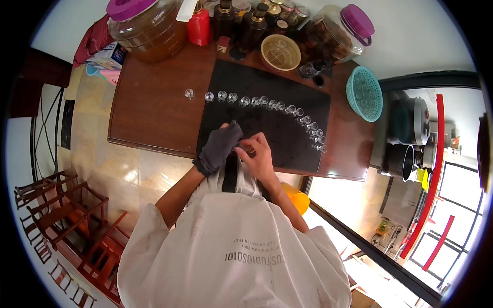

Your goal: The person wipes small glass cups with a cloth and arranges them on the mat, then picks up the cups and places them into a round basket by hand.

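Note:
Dark grey fabric covers most of my left hand, and I cannot tell whether it is a glove or a cloth. A bare fingertip shows at its upper edge; the other fingers are hidden. Close against it on the right is my bare right hand, its thumb and fingers pinched together on something small that I cannot make out. Both hands are above the table's near edge. Beyond them, several small clear glasses stand in a curved row on the black mat. One more glass is on the brown wood, left of the mat.
On the brown table, a large jar, red bottle, dark bottles, tan basket and purple-lidded jar line the back. A turquoise basket holding glassware stands right. Wooden chairs are lower left.

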Action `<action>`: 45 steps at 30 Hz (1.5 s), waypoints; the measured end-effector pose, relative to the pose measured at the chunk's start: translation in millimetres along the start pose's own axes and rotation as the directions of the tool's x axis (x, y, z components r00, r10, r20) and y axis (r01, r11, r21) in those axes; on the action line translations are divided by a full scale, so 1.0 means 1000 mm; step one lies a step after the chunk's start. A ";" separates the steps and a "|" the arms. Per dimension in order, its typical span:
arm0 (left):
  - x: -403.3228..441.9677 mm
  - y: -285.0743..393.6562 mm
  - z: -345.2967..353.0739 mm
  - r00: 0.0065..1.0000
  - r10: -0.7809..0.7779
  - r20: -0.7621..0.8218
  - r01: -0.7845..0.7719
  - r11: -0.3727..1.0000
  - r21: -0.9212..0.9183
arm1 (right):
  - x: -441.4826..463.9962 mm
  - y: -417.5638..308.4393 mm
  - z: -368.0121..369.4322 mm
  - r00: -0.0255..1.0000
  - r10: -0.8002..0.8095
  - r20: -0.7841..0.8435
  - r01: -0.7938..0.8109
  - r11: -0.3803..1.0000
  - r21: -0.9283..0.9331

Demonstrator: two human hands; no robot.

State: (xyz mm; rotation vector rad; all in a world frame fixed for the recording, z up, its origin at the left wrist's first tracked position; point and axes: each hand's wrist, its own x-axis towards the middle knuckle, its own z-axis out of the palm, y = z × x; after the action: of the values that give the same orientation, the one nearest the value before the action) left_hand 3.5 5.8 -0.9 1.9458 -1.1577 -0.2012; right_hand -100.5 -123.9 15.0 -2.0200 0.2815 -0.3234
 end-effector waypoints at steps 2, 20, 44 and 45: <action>0.001 0.003 -0.003 0.988 -0.138 0.062 0.145 0.981 -0.125 | 0.001 -0.003 -0.001 0.999 -0.020 0.048 0.022 0.998 -0.053; -0.006 0.004 0.014 0.873 -0.401 0.279 0.468 0.525 -0.711 | -0.013 0.032 0.011 0.974 0.206 0.091 -0.214 0.721 0.659; 0.006 0.012 -0.004 0.962 -0.260 0.082 0.265 0.962 -0.060 | -0.010 0.004 0.000 0.992 0.121 0.028 -0.123 0.943 0.309; 0.005 0.012 -0.005 0.962 -0.260 0.083 0.266 0.962 -0.060 | -0.010 0.003 0.000 0.993 0.115 0.034 -0.120 0.955 0.273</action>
State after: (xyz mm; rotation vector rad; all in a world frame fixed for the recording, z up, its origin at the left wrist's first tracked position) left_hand 0.7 1.8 12.3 2.0396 -0.9216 -0.4537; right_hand -110.6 -122.1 11.2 -1.7241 0.3259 -0.2540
